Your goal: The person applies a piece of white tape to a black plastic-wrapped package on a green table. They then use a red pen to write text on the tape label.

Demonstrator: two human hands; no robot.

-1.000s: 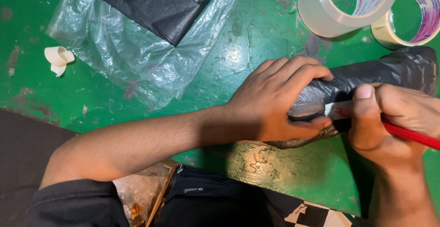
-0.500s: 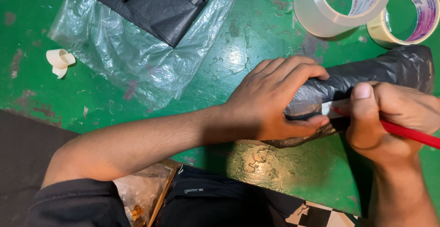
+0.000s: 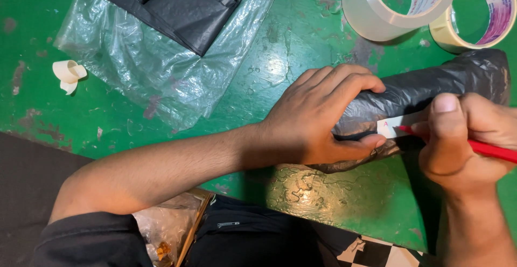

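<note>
Black-wrapped bundle [image 3: 431, 92] lies on the green counter [image 3: 301, 46] near its right edge. Long axis runs from lower left up to upper right, slightly tilted; the far end points toward the right edge, below the tape rolls. Wrapping is crinkled, glossy black plastic film, roughly cylindrical and lumpy.

Left hand [image 3: 323, 119] clamps the bundle's near end, fingers [image 3: 344, 81] curled over the top and pressed together, thumb underneath. A small white label [image 3: 398, 125] sits on the wrap just beside that thumb, with a red mark on it.

Right hand [image 3: 466, 137] pinches a red pen [image 3: 493, 151], fingers closed around it, thumb on top; pen tip touches the label.

Two tape rolls at the far right corner: clear roll [image 3: 377, 14] and tan roll [image 3: 458, 27], touching. Clear, wrinkled plastic sheet [image 3: 156, 67] toward the far left, folded black plastic [image 3: 183, 3] lying on it. Curled white tape scrap [image 3: 67, 75] near the left edge. Counter paint is chipped and worn.
</note>
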